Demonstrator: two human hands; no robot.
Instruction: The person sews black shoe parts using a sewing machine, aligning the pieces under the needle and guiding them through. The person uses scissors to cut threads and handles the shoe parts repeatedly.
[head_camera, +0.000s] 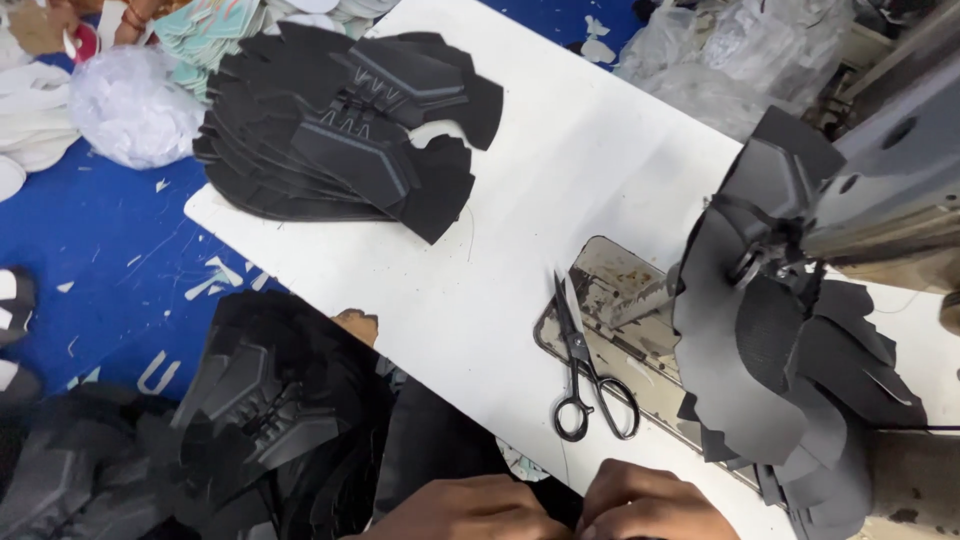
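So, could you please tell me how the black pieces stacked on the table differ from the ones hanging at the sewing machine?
The stacked pieces lie flat, fanned out on the white table; the machine pieces hang bunched under the sewing machine. The stacked ones show grey trim and cut slots; the hanging ones mostly show plain faces. Both are black shoe-upper cutouts.

Shoe-stitching workshop, sewing machine (890, 190), stacked black shoe-upper pieces (340, 130), scissors (585, 365), white worktable (560, 150)
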